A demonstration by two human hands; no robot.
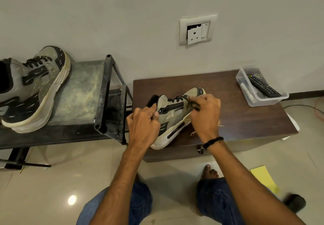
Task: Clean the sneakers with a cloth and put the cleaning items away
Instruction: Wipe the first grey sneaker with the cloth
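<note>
A beige and black sneaker (172, 117) lies tilted on its side on the low brown cabinet (245, 119). My left hand (142, 124) grips its heel collar. My right hand (205, 112) holds a dark, crumpled cloth (193, 104) pressed against the laces and upper near the toe. The cloth's frayed pale threads show below my right wrist. The second sneaker (33, 89), beige with black panels and a dirty pale sole, stands on the metal rack (84, 91) at the left.
A clear plastic box (254, 100) with a black remote (263, 86) sits at the cabinet's back right corner. A wall socket (197, 31) hangs above. On the tiled floor lie a yellow sheet (264, 179), a dark object (295, 203) and cables at the right.
</note>
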